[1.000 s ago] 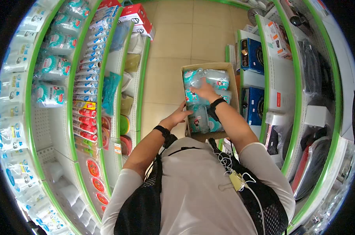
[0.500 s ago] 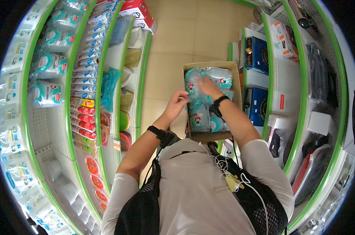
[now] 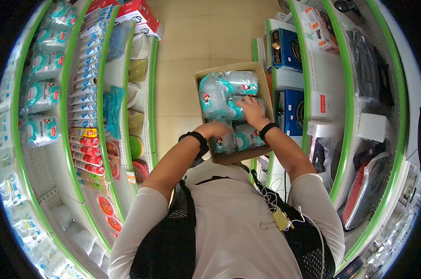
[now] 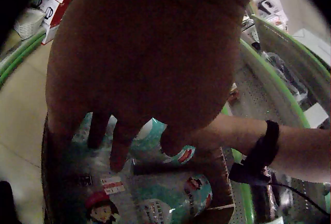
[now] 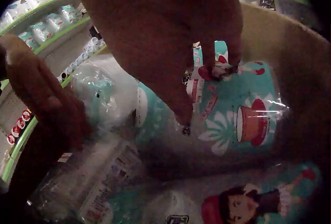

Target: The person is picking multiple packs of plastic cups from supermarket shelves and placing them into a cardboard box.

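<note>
A cardboard box (image 3: 199, 86) in front of the body holds several clear-wrapped packs of plastic cups with teal print. In the head view my right hand (image 3: 253, 113) reaches over the box's right side. Its thumb and fingers grip a teal-printed pack of plastic cups (image 5: 240, 115) in the right wrist view. My left hand (image 3: 214, 129) lies low over the front left packs, fingers extended downward in the left wrist view, their tips partly hidden. A long pack of cups (image 3: 212, 98) fills the back left of the box, beside another pack (image 3: 245, 83) at the back right.
Green-edged shelves line both sides of a tiled aisle (image 3: 182, 42). The left shelves carry more cup packs (image 3: 43, 96) and boxed rolls (image 3: 84, 102). Blue stove boxes (image 3: 291, 111) stand close to the box's right side. Red and white cartons (image 3: 138, 16) sit farther back.
My right hand has moved from the back packs toward the front right of the box. My left hand has come from beside the left rim to over the front left packs.
</note>
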### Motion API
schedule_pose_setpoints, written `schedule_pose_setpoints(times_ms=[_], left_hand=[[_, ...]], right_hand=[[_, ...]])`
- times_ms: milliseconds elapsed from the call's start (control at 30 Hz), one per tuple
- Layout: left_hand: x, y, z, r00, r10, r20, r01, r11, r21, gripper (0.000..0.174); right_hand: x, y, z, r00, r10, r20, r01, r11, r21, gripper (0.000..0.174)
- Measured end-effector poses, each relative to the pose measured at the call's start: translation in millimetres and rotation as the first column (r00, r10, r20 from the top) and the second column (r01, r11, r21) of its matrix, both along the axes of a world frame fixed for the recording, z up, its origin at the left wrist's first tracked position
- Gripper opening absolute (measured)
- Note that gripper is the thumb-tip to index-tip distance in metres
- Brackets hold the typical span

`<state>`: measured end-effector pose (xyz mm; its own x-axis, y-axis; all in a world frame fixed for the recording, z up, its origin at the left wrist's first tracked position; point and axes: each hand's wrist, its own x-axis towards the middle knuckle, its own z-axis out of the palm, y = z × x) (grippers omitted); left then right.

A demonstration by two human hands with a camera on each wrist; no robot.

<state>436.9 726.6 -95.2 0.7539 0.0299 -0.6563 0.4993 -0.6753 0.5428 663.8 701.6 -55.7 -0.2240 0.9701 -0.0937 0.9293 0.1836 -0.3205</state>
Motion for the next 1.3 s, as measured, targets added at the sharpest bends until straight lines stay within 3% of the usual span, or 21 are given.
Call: schedule_pose_setpoints(times_ms=[67,167,300,333,367,467,533,600,667,700,767,900,967,1000,1033,1100,1167,1200,1233,1267,1300], left_hand=[[-5.3,-9.4,-5.6,0.987,0.016,0.16,-0.016,1.0,-0.003,0.039],[-8.0,-28.5,-33.0,0.982,0.186,0.005,-0.185,0.977,-0.102,0.041],[-6.6,-16.2,-36.7,0.98,0.151,0.132,-0.14,0.986,-0.095,0.048],[-1.6,-5.9,1.5,0.875,0.472,0.105,-0.457,0.878,-0.145,0.052],[0.2,0.7,31.6,0.661,0.747,0.065,-0.728,0.66,-0.185,0.062],[-2.6,5.7,57.7,0.65,0.76,0.01,-0.749,0.644,-0.157,0.06],[-5.9,1.7,53.0,0.642,0.767,-0.014,-0.746,0.621,-0.24,0.063],[-6.0,3.1,14.3,0.622,0.783,-0.028,-0.747,0.582,-0.322,0.066],[2.3,-2.0,-53.1,0.751,0.659,-0.023,-0.636,0.714,-0.292,0.074],[3.4,-0.6,-46.9,0.749,0.662,-0.02,-0.637,0.711,-0.297,0.074],[7.8,1.5,-29.3,0.964,0.259,-0.06,-0.266,0.929,-0.256,0.081],[-0.7,-28.4,-25.6,0.941,0.338,-0.034,-0.339,0.931,-0.133,0.079],[-8.6,-29.8,16.5,0.862,0.493,-0.119,-0.506,0.847,-0.164,0.076],[-9.4,-29.7,20.5,0.861,0.493,-0.125,-0.508,0.846,-0.163,0.076],[-7.1,-28.4,23.4,0.892,0.432,-0.133,-0.449,0.881,-0.148,0.074],[-2.0,-15.9,29.9,0.918,0.371,-0.14,-0.389,0.912,-0.129,0.073],[-0.4,0.6,39.5,0.998,-0.064,0.007,0.064,0.993,-0.098,0.069],[-8.3,2.2,44.9,0.998,-0.065,0.002,0.065,0.993,-0.097,0.069],[-20.1,5.6,51.6,0.931,0.341,0.134,-0.325,0.937,-0.125,0.068],[-27.4,7.3,53.5,0.689,0.684,0.242,-0.653,0.73,-0.202,0.068],[-28.8,10.1,55.0,0.687,0.685,0.244,-0.656,0.728,-0.199,0.068]], right_hand=[[-0.4,-5.3,0.4,1.0,-0.013,0.018,0.013,0.999,-0.034,0.052],[-2.2,-3.4,-2.5,1.0,-0.005,-0.007,0.005,1.0,-0.027,0.049],[-4.7,-4.4,-0.1,0.997,0.033,0.07,-0.03,0.999,-0.044,0.041],[-4.7,-7.3,-0.4,0.997,0.036,0.072,-0.034,0.999,-0.034,0.038],[-6.0,-7.1,1.4,0.996,0.048,0.076,-0.046,0.998,-0.033,0.038],[-14.6,-6.3,20.8,0.992,0.037,0.117,-0.027,0.996,-0.09,0.041],[-27.6,-3.7,47.9,0.976,0.069,0.205,0.002,0.945,-0.326,0.045],[-39.2,2.3,40.2,0.989,0.021,0.149,0.016,0.971,-0.24,0.048],[-49.5,5.4,37.6,0.996,-0.032,0.079,0.045,0.985,-0.168,0.052],[-54.5,12.3,39.3,1.0,-0.011,-0.023,0.007,0.982,-0.191,0.052],[-62.5,20.7,33.5,0.992,0.004,-0.123,-0.03,0.976,-0.213,0.052],[-79.6,33.9,18.1,1.0,0.016,0.014,-0.013,0.984,-0.18,0.045],[-84.3,31.9,6.5,0.998,0.022,0.066,-0.01,0.984,-0.176,0.043],[-83.7,25.8,-13.7,0.992,0.021,0.124,-0.011,0.997,-0.08,0.042],[-84.7,21.5,-21.4,0.983,0.012,0.181,-0.015,1.0,0.018,0.042],[-83.6,18.9,-34.4,0.981,0.019,0.192,-0.022,1.0,0.014,0.045],[-79.4,25.2,-24.2,0.979,0.026,0.203,-0.029,1.0,0.011,0.048],[-70.6,36.6,-11.9,0.991,0.08,0.105,-0.054,0.972,-0.229,0.05],[-61.1,51.9,-3.6,0.994,0.11,-0.002,-0.099,0.888,-0.449,0.052],[-53.5,71.5,-8.2,0.994,0.085,-0.076,-0.112,0.838,-0.533,0.058],[-46.1,76.4,-12.4,0.993,0.089,-0.076,-0.116,0.84,-0.53,0.058]])
